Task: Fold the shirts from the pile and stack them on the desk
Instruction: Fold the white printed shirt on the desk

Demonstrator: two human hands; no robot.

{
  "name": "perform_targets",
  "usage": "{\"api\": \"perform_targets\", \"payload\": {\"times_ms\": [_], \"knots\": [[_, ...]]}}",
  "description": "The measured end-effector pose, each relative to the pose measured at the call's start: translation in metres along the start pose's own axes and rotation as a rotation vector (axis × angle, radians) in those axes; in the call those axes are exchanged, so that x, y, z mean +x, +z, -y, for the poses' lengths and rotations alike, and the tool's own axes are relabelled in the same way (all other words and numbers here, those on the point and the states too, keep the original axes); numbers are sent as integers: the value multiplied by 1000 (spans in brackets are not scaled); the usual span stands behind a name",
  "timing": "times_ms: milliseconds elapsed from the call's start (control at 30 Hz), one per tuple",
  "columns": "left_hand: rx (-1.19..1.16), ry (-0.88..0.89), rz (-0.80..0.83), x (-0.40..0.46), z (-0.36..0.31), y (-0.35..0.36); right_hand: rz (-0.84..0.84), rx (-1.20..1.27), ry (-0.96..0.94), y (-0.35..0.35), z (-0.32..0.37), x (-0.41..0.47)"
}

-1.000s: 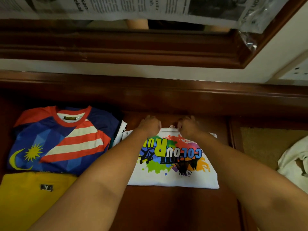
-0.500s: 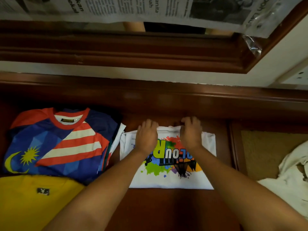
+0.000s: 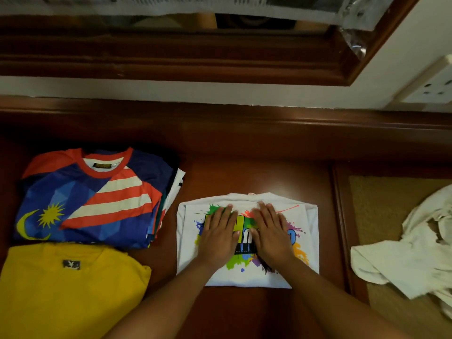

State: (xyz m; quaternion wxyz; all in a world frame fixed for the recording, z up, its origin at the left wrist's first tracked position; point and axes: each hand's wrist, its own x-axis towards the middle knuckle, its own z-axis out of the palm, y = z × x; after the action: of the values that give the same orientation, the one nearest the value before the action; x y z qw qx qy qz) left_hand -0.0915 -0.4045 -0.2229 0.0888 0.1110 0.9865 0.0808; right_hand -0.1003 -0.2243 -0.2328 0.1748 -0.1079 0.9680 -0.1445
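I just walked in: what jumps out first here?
Two hands, left hand and right hand, press flat on a folded white shirt with a paint-splash print mid-desk. Left of it sits a blue, red-and-white striped jersey atop a stack, a yellow shirt nearer.

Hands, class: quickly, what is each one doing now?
Left hand: open, pressing flat on the folded white shirt with colourful splash print.
Right hand: open, pressing the same shirt.

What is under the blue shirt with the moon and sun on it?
The blue shirt tops a stack on the desk. Edges of other folded shirts, white and dark green, peek out at its right side. The rest of them is covered.
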Motion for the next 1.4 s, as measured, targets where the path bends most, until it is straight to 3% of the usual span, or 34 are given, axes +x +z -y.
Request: {"api": "perform_targets", "payload": {"times_ms": [233,367,600,833,1067,1167,1300,1400], "knots": [[-36,-113,125,40,-2,-8,29,-33,69,-17,0,26],[-72,-179,94,44,-3,-8,32,39,143,-24,6,32],[-29,-108,75,15,31,4,58,-33,26,-14,-9,12],[-6,-315,69,9,64,-12,-46,86,292,-30,-35,17],[-41,-132,127,-8,34,-5,67,74,8,-12,9,-2],[-35,-178,125,-11,49,-4,30,-2,103,-17,-29,-4],[14,-281,105,-9,57,-17,11,19,422,-39,-73,-16],[-64,-221,125,-14,33,-20,-31,12,391,-37,-52,-30]]}}
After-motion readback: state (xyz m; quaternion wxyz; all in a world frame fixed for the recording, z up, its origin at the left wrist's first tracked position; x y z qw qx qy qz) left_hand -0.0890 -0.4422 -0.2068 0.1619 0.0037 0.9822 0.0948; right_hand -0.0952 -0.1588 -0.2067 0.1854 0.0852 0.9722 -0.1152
